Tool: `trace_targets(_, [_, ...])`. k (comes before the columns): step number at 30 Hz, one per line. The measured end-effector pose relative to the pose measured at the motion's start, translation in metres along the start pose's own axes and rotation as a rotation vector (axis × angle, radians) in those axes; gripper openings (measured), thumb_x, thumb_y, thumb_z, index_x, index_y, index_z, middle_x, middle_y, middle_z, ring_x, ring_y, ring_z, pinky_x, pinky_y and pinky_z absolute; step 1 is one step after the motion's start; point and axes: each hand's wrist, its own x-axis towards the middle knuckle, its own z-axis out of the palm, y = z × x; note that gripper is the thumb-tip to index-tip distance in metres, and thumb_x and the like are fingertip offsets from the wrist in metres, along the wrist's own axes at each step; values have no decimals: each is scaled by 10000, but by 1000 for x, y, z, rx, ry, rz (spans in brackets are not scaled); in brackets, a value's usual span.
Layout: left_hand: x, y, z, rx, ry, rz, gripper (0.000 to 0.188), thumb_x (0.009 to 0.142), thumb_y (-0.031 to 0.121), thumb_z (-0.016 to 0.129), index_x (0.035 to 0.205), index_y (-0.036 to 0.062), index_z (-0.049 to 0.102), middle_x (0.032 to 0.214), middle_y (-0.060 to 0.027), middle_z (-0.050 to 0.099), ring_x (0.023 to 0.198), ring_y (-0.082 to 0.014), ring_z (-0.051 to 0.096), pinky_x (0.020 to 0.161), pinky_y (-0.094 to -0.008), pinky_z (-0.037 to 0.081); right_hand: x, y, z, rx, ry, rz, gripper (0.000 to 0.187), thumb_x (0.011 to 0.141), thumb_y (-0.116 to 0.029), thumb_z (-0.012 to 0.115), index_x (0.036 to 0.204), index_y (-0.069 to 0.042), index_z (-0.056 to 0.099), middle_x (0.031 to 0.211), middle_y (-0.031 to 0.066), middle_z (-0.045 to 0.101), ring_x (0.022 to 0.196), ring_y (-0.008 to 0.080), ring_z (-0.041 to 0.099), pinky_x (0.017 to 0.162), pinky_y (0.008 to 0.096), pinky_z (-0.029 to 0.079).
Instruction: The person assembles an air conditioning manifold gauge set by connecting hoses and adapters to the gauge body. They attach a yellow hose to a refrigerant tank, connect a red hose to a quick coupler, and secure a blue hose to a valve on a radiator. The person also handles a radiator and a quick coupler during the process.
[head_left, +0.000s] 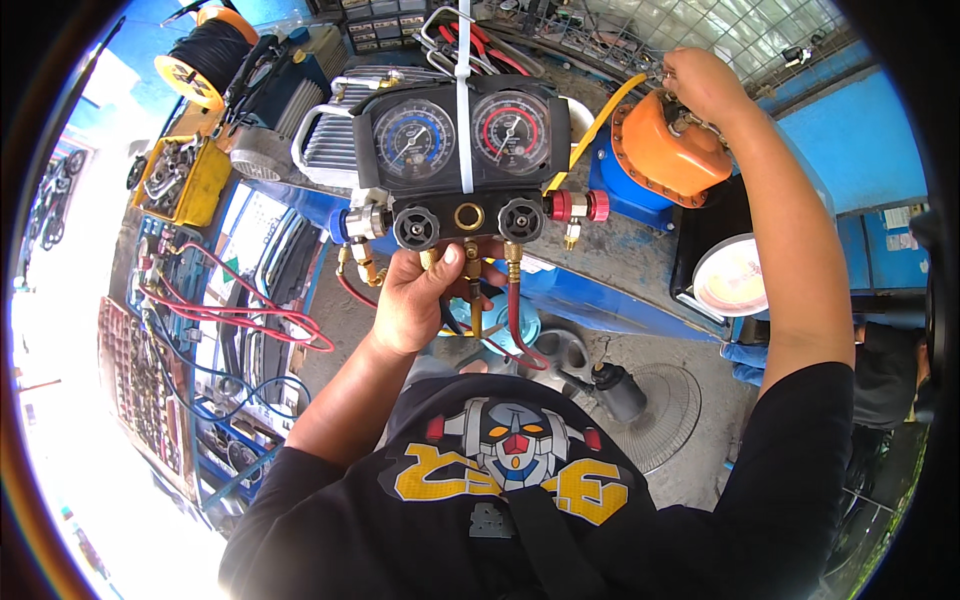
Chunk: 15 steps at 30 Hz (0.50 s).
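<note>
In front of me, my left hand grips a manifold gauge set from below, its thumb against the brass fittings. The set has a blue-ringed gauge, a red-ringed gauge and two black knobs. A white strap runs up from it, and a red hose hangs beneath. At the upper right, my right hand is closed at the top of an orange and blue tank, by its valve. What its fingers hold is hidden. A yellow hose rises toward that hand.
A finned metal unit sits on the bench behind the gauges. To the left are a yellow bin of metal parts, a cable reel and red hoses. A round white-rimmed container stands right; a fan grille lies below.
</note>
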Motion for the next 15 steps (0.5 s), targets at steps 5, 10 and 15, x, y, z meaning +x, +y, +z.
trace_targets(5, [0, 2, 0, 4, 19, -5, 403, 1067, 320, 519, 1280, -7, 620, 1204, -146, 695, 976, -203, 709, 732, -323, 608, -7, 3, 9, 169, 196, -74, 149, 882, -128, 685, 963, -4, 665, 984, 195, 656, 986, 403, 637, 859, 487, 513])
trace_targets(10, [1, 3, 0, 16, 17, -2, 406, 1071, 319, 512, 1283, -11, 618, 1196, -148, 699, 966, -203, 710, 732, -325, 608, -7, 9, 10, 68, 129, -107, 160, 907, -149, 662, 996, -16, 673, 1047, 169, 646, 1020, 388, 632, 870, 475, 513])
trace_targets(15, [1, 4, 2, 47, 14, -2, 410, 1072, 326, 506, 1286, -6, 616, 1195, -149, 701, 966, -203, 710, 734, -324, 607, -10, 2, 7, 25, 142, -58, 149, 918, -122, 626, 978, 4, 678, 1015, 162, 648, 1004, 391, 625, 863, 491, 500])
